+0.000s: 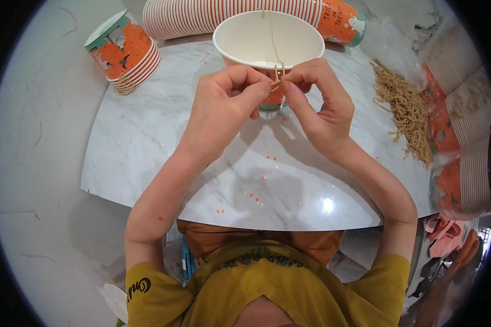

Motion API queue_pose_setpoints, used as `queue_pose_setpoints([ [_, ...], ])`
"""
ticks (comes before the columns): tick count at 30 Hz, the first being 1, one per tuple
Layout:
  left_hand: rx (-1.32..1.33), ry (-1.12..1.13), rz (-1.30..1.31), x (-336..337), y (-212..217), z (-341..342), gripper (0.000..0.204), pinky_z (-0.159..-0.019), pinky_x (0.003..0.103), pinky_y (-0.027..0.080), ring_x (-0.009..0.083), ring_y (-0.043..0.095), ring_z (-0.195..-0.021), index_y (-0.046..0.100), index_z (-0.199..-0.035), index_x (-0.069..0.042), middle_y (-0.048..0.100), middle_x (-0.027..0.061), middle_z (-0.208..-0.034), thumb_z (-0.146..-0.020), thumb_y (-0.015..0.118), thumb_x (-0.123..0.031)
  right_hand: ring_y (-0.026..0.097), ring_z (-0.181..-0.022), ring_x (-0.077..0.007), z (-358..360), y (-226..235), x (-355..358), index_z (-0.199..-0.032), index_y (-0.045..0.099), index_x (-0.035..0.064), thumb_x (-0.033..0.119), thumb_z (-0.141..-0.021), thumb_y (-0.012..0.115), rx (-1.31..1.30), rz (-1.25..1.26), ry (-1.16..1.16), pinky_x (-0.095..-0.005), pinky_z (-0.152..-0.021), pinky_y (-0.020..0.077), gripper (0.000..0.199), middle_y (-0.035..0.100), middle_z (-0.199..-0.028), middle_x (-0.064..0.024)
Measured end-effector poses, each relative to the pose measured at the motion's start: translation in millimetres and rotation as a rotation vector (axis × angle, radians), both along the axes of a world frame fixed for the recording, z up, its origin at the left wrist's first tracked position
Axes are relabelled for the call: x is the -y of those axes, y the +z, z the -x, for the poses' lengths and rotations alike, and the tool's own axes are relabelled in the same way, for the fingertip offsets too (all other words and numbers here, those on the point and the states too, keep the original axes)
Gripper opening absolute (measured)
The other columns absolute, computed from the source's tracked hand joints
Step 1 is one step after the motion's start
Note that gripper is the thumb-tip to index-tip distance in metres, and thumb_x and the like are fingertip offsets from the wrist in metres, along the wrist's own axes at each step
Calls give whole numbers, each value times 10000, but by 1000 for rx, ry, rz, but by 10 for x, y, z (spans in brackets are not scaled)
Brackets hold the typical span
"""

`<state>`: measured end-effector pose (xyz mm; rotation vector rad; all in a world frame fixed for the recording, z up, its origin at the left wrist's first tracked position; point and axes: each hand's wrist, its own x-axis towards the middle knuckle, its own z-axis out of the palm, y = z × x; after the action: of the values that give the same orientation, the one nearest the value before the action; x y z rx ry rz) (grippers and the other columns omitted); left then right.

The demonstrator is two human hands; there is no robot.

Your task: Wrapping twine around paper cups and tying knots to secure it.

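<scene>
A large orange paper bucket (232,41) with a white inside stands at the far middle of the table, its mouth tilted toward me. A thin tan string (276,52) hangs across its inside and comes over the near rim. At that rim my left hand (223,106) pinches the string between thumb and forefinger. My right hand (327,106) pinches it too, close against the left fingertips. A short loop of string stands up between the two hands. The fingers partly hide the bucket's front and the crossing of the string.
A long row of nested paper buckets (229,19) lies along the back. A short stack of orange buckets (125,52) leans at the far left. Cut tan strings (403,111) lie heaped at right, beside bagged buckets (447,120). Small orange and white paper dots (264,177) dot the marbled table (136,147).
</scene>
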<state>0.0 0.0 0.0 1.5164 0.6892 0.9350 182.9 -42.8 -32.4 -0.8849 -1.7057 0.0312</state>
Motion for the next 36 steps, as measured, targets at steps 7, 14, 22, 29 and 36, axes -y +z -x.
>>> queue_pose_setpoints([
  [7, -6, 7, -16, -14, -72, -51, 118, -539, 194, 363, 37, 525, -643, 703, -971, -30, 641, -25, -769, -933, 656, -131, 622, -833, -94, 91, -146, 83, -1030, 605, -5, 21, -949, 628, -498, 267, 205, -241, -723, 487, 87, 671, -977, -39],
  [14, -7, 31, -42, 25, -118, -113, 129, -555, 188, 374, 34, 527, -652, 706, -1005, -31, 647, -33, -793, -940, 639, -120, 670, -885, -120, 75, -176, 131, -1058, 607, -4, 78, -983, 606, -725, 512, 343, -253, -735, 513, 112, 680, -974, -56],
  [22, -34, 43, -110, 59, -150, -146, 117, -632, 204, 473, 29, 594, -716, 682, -982, 4, 690, -9, -834, -953, 618, -89, 681, -845, -124, 24, -169, 195, -1055, 609, 0, 79, -983, 604, -757, 557, 357, -247, -709, 521, 107, 674, -964, -52],
  [29, -10, 11, -124, 107, -162, -180, 121, -627, 200, 463, 28, 581, -705, 680, -983, 9, 681, -10, -820, -960, 624, -95, 679, -828, -114, -1, -161, 222, -1055, 610, 6, 84, -979, 611, -754, 584, 372, -243, -701, 520, 109, 672, -966, -44],
  [36, 10, 23, -70, 79, -129, -190, 181, -536, 189, 370, 35, 511, -623, 695, -969, -21, 627, -27, -769, -967, 648, -196, 674, -809, -102, 25, -144, 239, -1056, 614, 16, 100, -980, 622, -722, 601, 344, -234, -689, 511, 114, 676, -947, -22],
])
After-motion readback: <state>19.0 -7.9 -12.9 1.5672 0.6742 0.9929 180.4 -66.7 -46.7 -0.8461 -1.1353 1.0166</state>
